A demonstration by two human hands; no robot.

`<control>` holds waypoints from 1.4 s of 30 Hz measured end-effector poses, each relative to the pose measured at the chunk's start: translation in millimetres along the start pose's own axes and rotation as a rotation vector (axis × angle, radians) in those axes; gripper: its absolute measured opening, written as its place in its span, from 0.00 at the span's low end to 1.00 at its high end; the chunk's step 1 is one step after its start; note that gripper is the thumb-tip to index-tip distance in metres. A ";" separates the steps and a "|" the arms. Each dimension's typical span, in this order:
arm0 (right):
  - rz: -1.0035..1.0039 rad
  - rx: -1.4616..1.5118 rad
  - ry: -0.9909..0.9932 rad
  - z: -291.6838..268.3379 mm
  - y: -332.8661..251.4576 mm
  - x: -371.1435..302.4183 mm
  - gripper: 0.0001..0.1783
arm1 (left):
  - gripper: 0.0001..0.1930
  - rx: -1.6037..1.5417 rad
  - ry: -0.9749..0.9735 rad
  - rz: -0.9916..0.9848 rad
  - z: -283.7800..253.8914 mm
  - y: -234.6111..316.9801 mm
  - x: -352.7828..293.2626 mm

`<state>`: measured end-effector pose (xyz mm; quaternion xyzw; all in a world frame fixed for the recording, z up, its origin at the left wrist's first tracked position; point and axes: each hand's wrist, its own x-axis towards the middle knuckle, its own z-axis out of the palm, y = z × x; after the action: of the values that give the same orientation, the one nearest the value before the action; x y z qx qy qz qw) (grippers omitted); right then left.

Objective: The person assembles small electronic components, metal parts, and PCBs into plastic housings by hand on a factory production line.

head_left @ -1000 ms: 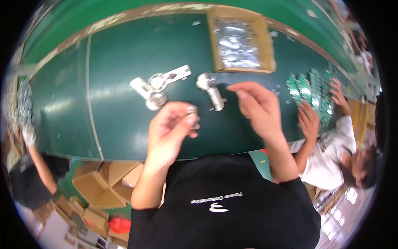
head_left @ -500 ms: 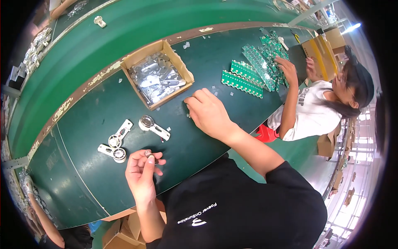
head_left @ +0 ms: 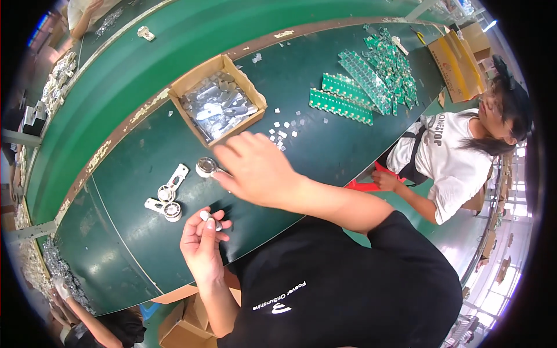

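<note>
My left hand [head_left: 201, 239] is near the table's front edge, thumb and fingertips closed on a small shiny grey piece [head_left: 218, 225] with a pale end. My right hand [head_left: 258, 169], slightly blurred, reaches left with thumb and fingers apart. It hangs over a white fan-like part with a round grille [head_left: 206, 166] and hides most of that part's handle; touch cannot be made out. To the left, two similar white parts with round ends [head_left: 166, 193] [head_left: 172, 211] lie together. Beyond my right hand stands a cardboard box [head_left: 255, 93] of shiny silver pieces [head_left: 217, 104].
Several small clear squares [head_left: 281, 134] lie right of the box. Green circuit board strips [head_left: 342, 107] and a heap of green pieces [head_left: 397, 72] are farther right. A co-worker in a white shirt [head_left: 449, 148] sits there. A green belt [head_left: 191, 40] runs behind the table.
My right hand has moved left from the clear squares to the fan-like part, uncovering the squares. My left hand still holds its piece. The co-worker's hands have left the green heap.
</note>
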<state>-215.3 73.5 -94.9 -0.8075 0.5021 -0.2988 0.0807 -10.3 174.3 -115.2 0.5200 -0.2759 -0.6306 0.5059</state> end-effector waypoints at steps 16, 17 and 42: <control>0.170 0.686 -0.393 -8.4 -0.3 39.7 0.17 | 0.25 -0.088 0.022 -0.051 4.4 3.0 -8.1; 0.203 0.954 -0.379 -10.9 8.9 36.1 0.18 | 0.27 -0.093 0.010 -0.055 10.2 4.5 -6.4; 0.312 1.162 -0.602 -28.0 17.5 12.2 0.25 | 0.31 -0.227 -0.322 -0.155 37.5 6.6 16.5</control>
<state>-240.5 59.3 -74.9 -0.5990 0.3260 -0.2669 0.6809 -42.2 150.1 -104.1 0.3720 -0.2395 -0.7694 0.4608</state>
